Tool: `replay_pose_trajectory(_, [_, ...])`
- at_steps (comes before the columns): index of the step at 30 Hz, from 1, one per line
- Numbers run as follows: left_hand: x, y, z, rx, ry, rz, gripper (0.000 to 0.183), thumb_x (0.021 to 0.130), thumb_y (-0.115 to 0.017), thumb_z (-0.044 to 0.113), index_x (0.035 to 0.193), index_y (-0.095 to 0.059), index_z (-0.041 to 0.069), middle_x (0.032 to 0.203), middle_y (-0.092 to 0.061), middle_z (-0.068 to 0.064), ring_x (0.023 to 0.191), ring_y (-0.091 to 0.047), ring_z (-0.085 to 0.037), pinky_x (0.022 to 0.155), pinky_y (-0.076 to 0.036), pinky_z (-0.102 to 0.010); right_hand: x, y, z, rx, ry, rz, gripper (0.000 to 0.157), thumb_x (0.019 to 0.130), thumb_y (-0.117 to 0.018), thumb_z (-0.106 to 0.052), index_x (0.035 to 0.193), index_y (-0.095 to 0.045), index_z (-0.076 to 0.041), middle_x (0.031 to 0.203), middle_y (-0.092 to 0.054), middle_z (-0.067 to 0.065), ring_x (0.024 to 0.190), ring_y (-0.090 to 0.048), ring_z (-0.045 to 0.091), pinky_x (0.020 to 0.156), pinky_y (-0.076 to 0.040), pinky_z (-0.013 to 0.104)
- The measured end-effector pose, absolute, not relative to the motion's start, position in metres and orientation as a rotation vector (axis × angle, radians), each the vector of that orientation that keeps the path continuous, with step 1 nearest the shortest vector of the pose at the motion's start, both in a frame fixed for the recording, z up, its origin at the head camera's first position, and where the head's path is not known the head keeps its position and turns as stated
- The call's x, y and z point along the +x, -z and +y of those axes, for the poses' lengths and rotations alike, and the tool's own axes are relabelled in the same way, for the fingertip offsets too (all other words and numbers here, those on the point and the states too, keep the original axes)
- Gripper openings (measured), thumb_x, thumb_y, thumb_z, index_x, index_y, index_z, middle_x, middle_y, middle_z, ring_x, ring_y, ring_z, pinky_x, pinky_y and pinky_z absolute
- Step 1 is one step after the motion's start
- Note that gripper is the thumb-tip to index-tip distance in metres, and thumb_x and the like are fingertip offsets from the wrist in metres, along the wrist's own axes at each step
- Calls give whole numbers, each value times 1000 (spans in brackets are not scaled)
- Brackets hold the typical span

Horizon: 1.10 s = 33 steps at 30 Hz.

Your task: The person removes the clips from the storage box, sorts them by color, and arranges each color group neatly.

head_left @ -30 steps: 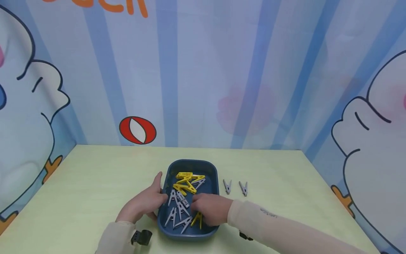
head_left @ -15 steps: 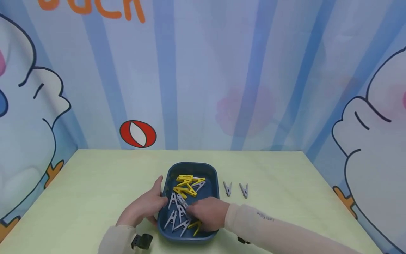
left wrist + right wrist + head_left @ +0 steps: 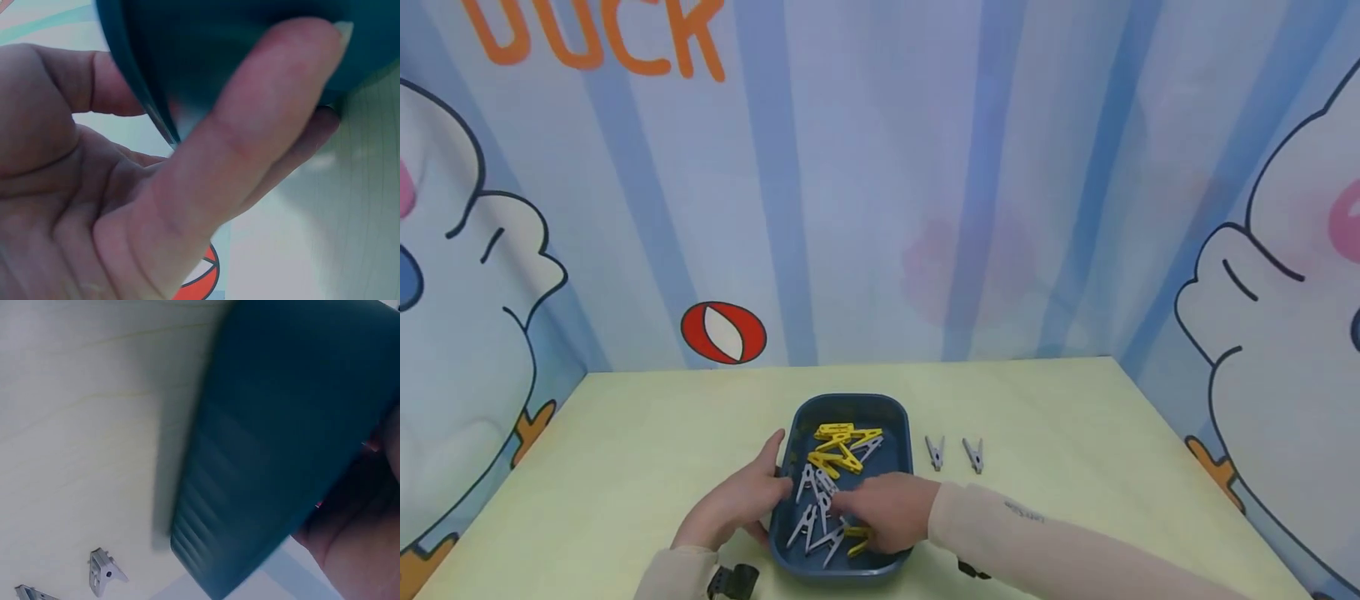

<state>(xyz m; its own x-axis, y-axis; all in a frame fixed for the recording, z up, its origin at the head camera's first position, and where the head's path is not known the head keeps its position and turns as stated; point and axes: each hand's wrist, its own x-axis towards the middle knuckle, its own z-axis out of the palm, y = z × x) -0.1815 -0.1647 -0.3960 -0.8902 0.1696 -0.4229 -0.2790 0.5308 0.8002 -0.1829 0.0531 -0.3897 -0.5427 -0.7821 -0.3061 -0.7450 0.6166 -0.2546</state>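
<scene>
A dark blue tray (image 3: 887, 408) holds several yellow clothespins (image 3: 848, 457) at its far end and several pale grey clothespins (image 3: 806, 523) nearer me. My left hand (image 3: 741, 498) grips its left side, with the thumb at the rim. The left wrist view has the left hand (image 3: 150, 194) around the tray wall (image 3: 187, 56). My right hand (image 3: 891, 510) reaches over the right rim into the tray. Its thumb side is beside a grey clothespin, and a yellow clothespin (image 3: 858, 546) lies partly under it. The right fingertips are hidden, also in the right wrist view, by the tray wall (image 3: 262, 425).
Two grey clothespins (image 3: 935, 452) lie apart on the pale yellow table (image 3: 1045, 425), right of the tray. A blue striped backdrop (image 3: 865, 208) with cartoon ducks stands behind the table and along both sides.
My right hand has shifted slightly left and toward me inside the tray. The yellow clothespin by it has turned. The left hand keeps its place on the tray; the head view has tilted up.
</scene>
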Motion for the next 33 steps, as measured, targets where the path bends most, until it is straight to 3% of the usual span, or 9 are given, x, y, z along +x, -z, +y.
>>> replay_pose_trajectory(7, [-182,399,-163,-124,-1313,2307,78,96,-50,7,160,-4,13,148,-29,-36,107,-54,-46,56,-58,-47,-184,384,66,-1253,381,2467,39,89,-73,-12,127,-65,-14,80,-58,-13,66,-52,2,64,-46,14])
replay_pose_trajectory(13, [-182,398,-160,-116,-1336,2309,78,96,-51,6,159,-6,11,145,-32,-38,106,-55,-47,55,-58,-49,-183,373,78,-1095,611,2539,44,90,-72,-14,132,-61,-9,78,-56,-13,66,-52,3,64,-48,17])
replay_pose_trajectory(20, [-183,397,-160,-98,-1363,2303,77,94,-49,2,159,-7,11,143,-33,-38,107,-54,-49,54,-58,-50,-183,362,94,-942,842,2603,41,89,-73,-15,129,-64,-8,80,-58,-12,69,-53,6,67,-51,19])
replay_pose_trajectory(33, [-184,400,-160,-140,-1330,2293,85,93,-51,3,160,-1,17,139,-38,-37,94,-58,-41,59,-59,-47,-184,359,124,-772,1106,2729,36,87,-72,-11,119,-64,2,83,-59,-3,66,-58,10,62,-52,26])
